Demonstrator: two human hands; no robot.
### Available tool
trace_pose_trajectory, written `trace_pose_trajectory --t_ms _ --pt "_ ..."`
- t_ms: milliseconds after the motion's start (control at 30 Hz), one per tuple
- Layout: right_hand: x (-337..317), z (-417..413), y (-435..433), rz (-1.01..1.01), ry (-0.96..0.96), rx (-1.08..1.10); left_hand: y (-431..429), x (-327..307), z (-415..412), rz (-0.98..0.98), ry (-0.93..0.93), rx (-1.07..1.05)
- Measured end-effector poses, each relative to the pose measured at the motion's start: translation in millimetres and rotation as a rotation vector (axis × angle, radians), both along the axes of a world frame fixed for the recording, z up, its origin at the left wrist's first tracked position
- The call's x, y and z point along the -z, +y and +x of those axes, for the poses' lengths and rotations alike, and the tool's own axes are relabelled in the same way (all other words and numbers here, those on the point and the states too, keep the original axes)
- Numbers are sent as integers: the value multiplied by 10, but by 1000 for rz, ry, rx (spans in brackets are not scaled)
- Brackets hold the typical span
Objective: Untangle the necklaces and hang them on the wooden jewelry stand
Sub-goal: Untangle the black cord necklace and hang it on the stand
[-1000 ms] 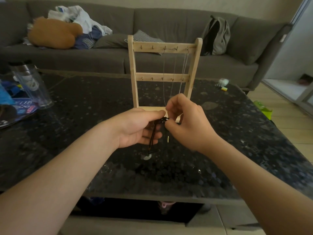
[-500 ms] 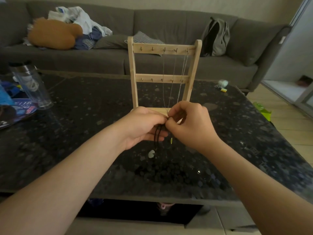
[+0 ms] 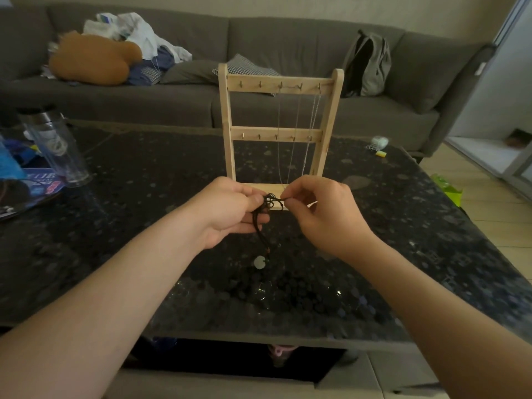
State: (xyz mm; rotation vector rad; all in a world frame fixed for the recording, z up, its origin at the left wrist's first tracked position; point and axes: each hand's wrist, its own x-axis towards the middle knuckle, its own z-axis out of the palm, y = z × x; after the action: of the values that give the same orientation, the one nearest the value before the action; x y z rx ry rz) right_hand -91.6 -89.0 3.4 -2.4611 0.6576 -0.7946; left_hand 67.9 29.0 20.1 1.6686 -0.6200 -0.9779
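A wooden jewelry stand [image 3: 280, 131] with two hook rails stands upright on the dark speckled table [image 3: 144, 254]. Thin silver chains [image 3: 290, 145] hang from hooks on the right half of its top rail. Just in front of the stand's base, a tangled black cord necklace [image 3: 266, 214] is held between both hands. My left hand [image 3: 230, 211] grips the bunched cords. My right hand [image 3: 313, 211] pinches a strand at the knot and holds it out to the right. A pale round pendant [image 3: 260, 262] dangles from the cord, low over the table.
A clear lidded tumbler [image 3: 54, 145] and blue printed items [image 3: 26, 180] sit at the table's left. A small white and yellow object [image 3: 378, 145] lies at the far right corner. Behind is a grey sofa [image 3: 288, 38] with clothes, a plush toy and a backpack.
Both hands rose slightly toward the stand's base. My right hand has drawn a strand out to the right, opening the knot a little. The pendant lifted and swings under the left hand.
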Motion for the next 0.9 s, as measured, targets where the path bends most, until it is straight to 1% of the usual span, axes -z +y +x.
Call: trace_pose_trajectory --t_ms 67,133,167,200,333,467,500,633,833,900 --pt "-31 -3 -2 153 -6 -10 -13 9 1 -30 -28 -17" --pt "-50 0 -6 370 -32 -2 -14 -3 -8 -65 -39 5" --pt "-57 -7 -8 443 -53 3 -7 -13 -15 -79 -40 23" --pt "-62 -12 -14 470 -71 3 3 -20 -15 -91 -41 37" --pt "-65 -59 -23 439 -73 6 37 -21 -13 -122 -36 68" --pt "-78 -42 -6 324 -200 38 46 -29 -19 -153 -51 69" --pt "-83 -35 9 308 -198 23 51 -29 -19 -156 -63 76" --pt "-41 -10 34 257 -90 -43 58 -14 -6 -161 -101 122" --pt "-33 -5 -4 283 -47 -13 84 -49 47 -156 -217 176" --pt "-38 -4 -6 329 -38 -7 86 -53 53 -124 -281 168"
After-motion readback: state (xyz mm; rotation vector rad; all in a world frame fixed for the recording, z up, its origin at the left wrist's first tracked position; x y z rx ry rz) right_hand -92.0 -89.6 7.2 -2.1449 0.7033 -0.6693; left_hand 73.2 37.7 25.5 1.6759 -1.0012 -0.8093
